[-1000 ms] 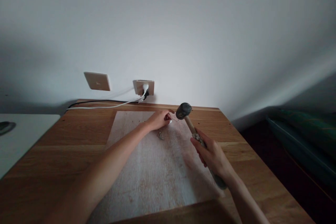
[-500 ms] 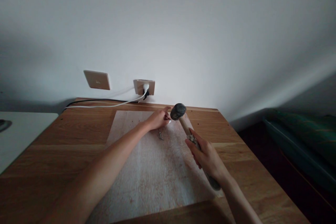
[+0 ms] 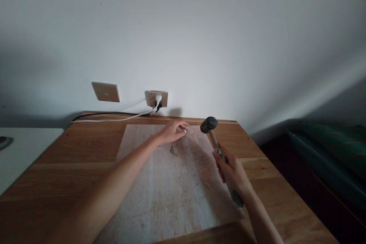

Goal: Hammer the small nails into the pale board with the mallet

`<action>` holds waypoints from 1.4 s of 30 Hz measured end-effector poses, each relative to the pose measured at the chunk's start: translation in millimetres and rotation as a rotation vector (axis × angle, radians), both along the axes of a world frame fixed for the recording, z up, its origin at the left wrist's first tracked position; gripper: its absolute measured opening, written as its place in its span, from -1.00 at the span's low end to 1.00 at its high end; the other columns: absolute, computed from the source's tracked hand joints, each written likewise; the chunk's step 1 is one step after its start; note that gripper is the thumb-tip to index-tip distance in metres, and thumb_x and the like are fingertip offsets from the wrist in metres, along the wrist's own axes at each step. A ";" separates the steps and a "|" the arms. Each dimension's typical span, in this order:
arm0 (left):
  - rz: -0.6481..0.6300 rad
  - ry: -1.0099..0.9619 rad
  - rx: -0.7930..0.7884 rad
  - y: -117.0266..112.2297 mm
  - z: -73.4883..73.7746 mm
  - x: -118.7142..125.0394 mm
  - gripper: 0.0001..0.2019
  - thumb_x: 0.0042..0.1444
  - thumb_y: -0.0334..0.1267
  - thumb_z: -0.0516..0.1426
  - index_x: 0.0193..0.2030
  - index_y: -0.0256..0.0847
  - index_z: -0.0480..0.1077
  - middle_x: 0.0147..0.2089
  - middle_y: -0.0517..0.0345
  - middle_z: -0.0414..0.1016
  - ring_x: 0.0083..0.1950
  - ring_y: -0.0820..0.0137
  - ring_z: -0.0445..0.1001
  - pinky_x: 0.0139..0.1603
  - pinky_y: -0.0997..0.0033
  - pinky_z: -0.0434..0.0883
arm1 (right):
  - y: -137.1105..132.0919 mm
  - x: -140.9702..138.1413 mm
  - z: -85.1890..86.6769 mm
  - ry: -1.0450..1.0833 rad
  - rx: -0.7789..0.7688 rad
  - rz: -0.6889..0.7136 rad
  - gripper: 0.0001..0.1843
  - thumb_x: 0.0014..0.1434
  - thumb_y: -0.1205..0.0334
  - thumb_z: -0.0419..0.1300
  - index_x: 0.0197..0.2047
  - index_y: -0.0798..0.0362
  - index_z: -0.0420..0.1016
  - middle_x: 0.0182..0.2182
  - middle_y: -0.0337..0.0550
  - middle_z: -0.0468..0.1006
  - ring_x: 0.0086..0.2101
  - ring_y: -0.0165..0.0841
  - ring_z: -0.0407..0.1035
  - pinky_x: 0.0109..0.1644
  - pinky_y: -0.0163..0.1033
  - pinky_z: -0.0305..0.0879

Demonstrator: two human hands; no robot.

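My right hand point(image 3: 230, 169) is closed around the handle of a mallet point(image 3: 209, 125). Its dark head is raised over the far right part of a pale, wood-grained board point(image 3: 171, 190). Near the board's far edge is my left hand point(image 3: 173, 132), fingers loosely curled and apart from the thumb. Just right of its fingertips, a thin nail point(image 3: 193, 134) shows at the board, small and hard to make out. A little pile of nails point(image 3: 173, 151) lies on the board below my left wrist. Another nail point(image 3: 159, 147) is beside my forearm, partly hidden.
The board rests on a brown wooden table point(image 3: 85, 148) against a white wall. A wall socket point(image 3: 158, 98) holds plugs, with a white cable point(image 3: 114, 120) and a black cable running left. A white surface point(image 3: 28, 148) is at left; dark green fabric point(image 3: 328, 152) is at right.
The mallet in my right hand has moved right, away from my left fingers. My left hand has shifted slightly left and its fingers have loosened. The nail near its fingertips now shows.
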State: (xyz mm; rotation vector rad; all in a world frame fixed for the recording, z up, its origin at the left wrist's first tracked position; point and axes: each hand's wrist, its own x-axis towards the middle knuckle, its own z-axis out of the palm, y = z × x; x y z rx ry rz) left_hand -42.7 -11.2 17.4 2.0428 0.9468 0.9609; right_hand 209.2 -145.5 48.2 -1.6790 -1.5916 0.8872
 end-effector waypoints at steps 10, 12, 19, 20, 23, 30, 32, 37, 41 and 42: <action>-0.063 0.385 0.012 -8.3 58.9 -48.0 -0.83 0.04 -0.32 0.23 -0.18 -0.17 0.53 -0.28 0.18 0.59 -0.28 0.37 0.53 -0.27 0.46 0.36 | 3.9 12.3 -12.9 -0.158 -0.034 0.005 -0.34 0.29 -0.12 0.03 0.27 0.15 0.41 -0.72 -0.44 0.34 -0.73 -0.33 0.33 -0.64 -0.33 0.22; -0.043 0.569 0.029 -11.2 58.6 -59.0 -0.78 -0.14 -0.36 0.32 -0.28 -0.14 0.51 -0.37 0.25 0.53 -0.36 0.38 0.46 -0.35 0.48 0.30 | 3.0 9.4 -10.6 -0.176 -0.043 -0.014 -0.33 0.29 -0.10 0.02 0.29 0.17 0.40 -0.71 -0.43 0.35 -0.72 -0.32 0.35 -0.62 -0.32 0.23; -0.012 0.684 0.061 -13.1 41.6 -56.4 -0.80 -0.20 -0.50 0.28 -0.47 -0.12 0.42 -0.53 0.32 0.41 -0.49 0.41 0.30 -0.45 0.45 0.14 | 3.0 7.5 -9.4 -0.232 -0.043 -0.013 -0.29 0.30 -0.12 -0.01 0.33 0.18 0.38 -0.72 -0.40 0.36 -0.71 -0.28 0.36 -0.56 -0.28 0.27; -0.032 0.658 0.058 -12.4 40.0 -53.4 -0.81 -0.18 -0.51 0.26 -0.46 -0.12 0.44 -0.52 0.31 0.42 -0.49 0.42 0.31 -0.45 0.44 0.14 | 2.9 7.6 -9.4 -0.234 -0.045 -0.019 -0.28 0.30 -0.12 -0.01 0.34 0.19 0.38 -0.72 -0.40 0.36 -0.71 -0.28 0.36 -0.56 -0.28 0.27; -0.098 0.515 0.007 -9.6 33.0 -43.9 -0.77 -0.11 -0.49 0.22 -0.30 -0.13 0.54 -0.45 0.30 0.49 -0.45 0.42 0.39 -0.42 0.47 0.19 | 2.3 7.5 -8.8 -0.229 -0.033 -0.019 -0.29 0.30 -0.12 0.00 0.33 0.16 0.39 -0.70 -0.39 0.38 -0.70 -0.29 0.37 -0.55 -0.28 0.28; -0.080 0.297 0.068 -5.8 11.1 -30.7 -0.82 0.03 -0.51 0.15 -0.30 -0.21 0.54 -0.39 0.23 0.50 -0.36 0.43 0.44 -0.30 0.49 0.29 | 3.1 7.4 -8.2 -0.269 -0.047 -0.009 -0.22 0.29 -0.15 -0.04 0.36 0.23 0.37 -0.70 -0.35 0.39 -0.68 -0.23 0.39 -0.52 -0.24 0.29; -0.064 0.306 0.071 -6.0 7.7 -30.9 -0.82 0.06 -0.49 0.16 -0.24 -0.21 0.54 -0.38 0.24 0.49 -0.36 0.43 0.44 -0.30 0.49 0.30 | 3.4 8.1 -9.3 -0.273 -0.039 -0.003 -0.22 0.30 -0.15 -0.04 0.37 0.24 0.36 -0.70 -0.34 0.40 -0.68 -0.22 0.40 -0.49 -0.23 0.30; 0.084 0.367 0.190 -6.9 5.6 -32.2 -0.67 0.10 -0.44 0.22 0.03 -0.19 0.52 -0.03 0.08 0.52 -0.20 0.36 0.53 -0.15 0.41 0.40 | 3.1 8.0 -8.6 -0.307 -0.046 -0.005 -0.22 0.33 -0.13 -0.05 0.40 0.23 0.33 -0.73 -0.34 0.41 -0.68 -0.19 0.42 -0.45 -0.20 0.34; 0.001 0.529 0.333 -8.9 13.8 -27.9 -0.82 0.19 -0.47 0.19 -0.17 -0.16 0.59 -0.13 0.06 0.57 -0.08 0.25 0.54 -0.01 0.33 0.41 | 2.1 6.0 -5.4 -0.294 -0.053 -0.008 -0.23 0.32 -0.15 -0.05 0.38 0.21 0.35 -0.73 -0.34 0.40 -0.66 -0.19 0.43 -0.47 -0.22 0.33; -0.017 0.569 0.362 -9.9 16.7 -26.1 -0.83 0.19 -0.48 0.18 -0.23 -0.17 0.59 -0.17 0.05 0.58 -0.07 0.23 0.54 0.01 0.31 0.40 | 2.0 5.7 -5.2 -0.295 -0.060 -0.007 -0.23 0.32 -0.14 -0.05 0.38 0.21 0.35 -0.74 -0.35 0.39 -0.67 -0.19 0.43 -0.47 -0.22 0.33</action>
